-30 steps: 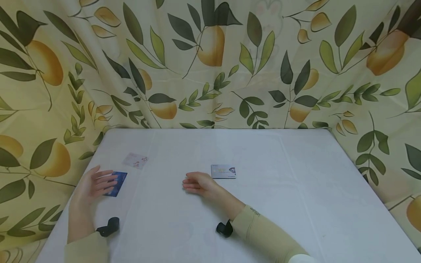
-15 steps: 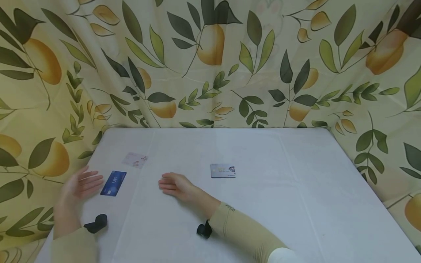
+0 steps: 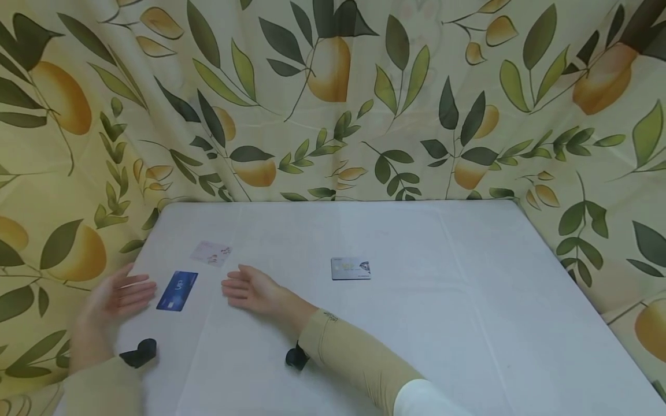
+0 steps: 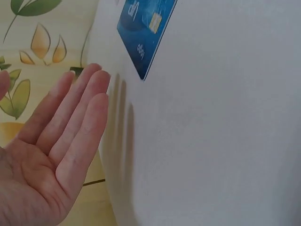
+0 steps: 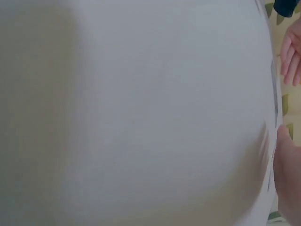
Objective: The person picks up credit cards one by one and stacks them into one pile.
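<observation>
Leftward across the frame the right grip has come, away from the silvery card, and the left grip has drawn clear of the blue card. Both grips are wide, fingers stretched out, that blue card lying between them on the white counter, lower left. Just above it lies a pale pink card; fruit-patterned cloth fills the top.

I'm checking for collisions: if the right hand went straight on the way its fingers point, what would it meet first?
Most likely the right hand would meet the blue VIP card, though the hand's height above the table is unclear, so it could pass over.
</observation>
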